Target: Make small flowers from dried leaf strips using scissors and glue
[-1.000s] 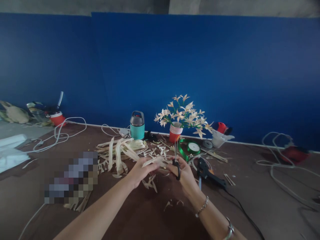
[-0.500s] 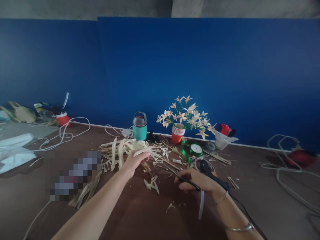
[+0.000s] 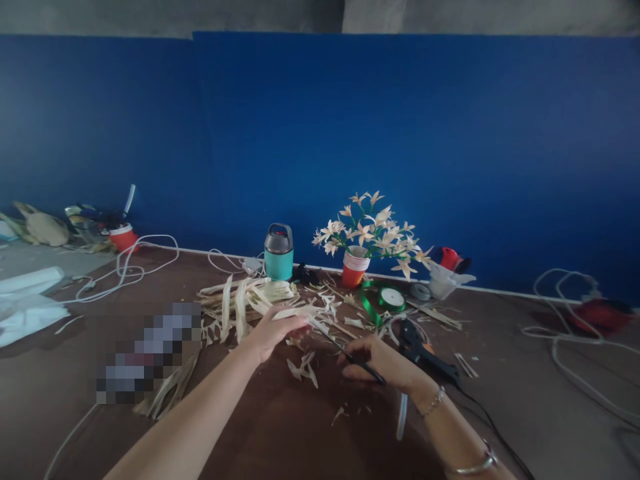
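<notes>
Now, left hand [image 3: 277,331]: I see it pinching a pale husk strip [image 3: 300,311] by its left end
Right hand [image 3: 387,363]: fingers wrapped round black scissors [image 3: 373,373] — whether the blades are parted I cannot tell
Husk strip: held just above the table [image 3: 280,427], long axis left to right, free end rightward
Relation: scissors point far-left from the right hand, tips at the strip's free end
Beside: glue gun [image 3: 425,350], just right of the right hand

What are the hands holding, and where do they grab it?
The left hand pinches a pale leaf strip at its near end. The right hand grips black scissors by the handles, blades toward the strip.
</notes>
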Demonstrator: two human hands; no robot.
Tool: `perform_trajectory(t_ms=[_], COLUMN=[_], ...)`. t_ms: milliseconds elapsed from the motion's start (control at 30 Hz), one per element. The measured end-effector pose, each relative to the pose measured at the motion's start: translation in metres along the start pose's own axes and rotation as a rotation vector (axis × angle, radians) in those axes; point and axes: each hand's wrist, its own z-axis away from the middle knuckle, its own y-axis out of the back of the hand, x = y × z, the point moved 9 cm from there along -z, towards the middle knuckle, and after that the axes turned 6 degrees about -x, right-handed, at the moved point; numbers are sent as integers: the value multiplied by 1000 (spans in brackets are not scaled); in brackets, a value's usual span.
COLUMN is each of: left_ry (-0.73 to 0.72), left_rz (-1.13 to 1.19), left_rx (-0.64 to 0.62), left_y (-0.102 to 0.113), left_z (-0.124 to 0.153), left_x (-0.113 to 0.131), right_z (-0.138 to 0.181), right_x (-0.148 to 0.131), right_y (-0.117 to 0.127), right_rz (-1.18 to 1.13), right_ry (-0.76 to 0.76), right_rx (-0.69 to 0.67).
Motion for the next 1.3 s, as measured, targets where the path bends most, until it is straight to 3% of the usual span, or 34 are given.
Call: perform_trajectory(t_ms=[567, 733, 1300], left_ry=[9, 32, 2], left_rz=[113, 153, 23], left_rx=[-49, 13, 5], left_y=[-5, 0, 0], left_z=[1, 1, 2], left_x=[-1, -3, 4], right_z=[2, 1, 1], right_x=[1, 0, -1], right_y=[-1, 0, 0], right_rz=[2, 24, 25], right_ry=[-5, 6, 12], right_rx=[-12, -6, -1])
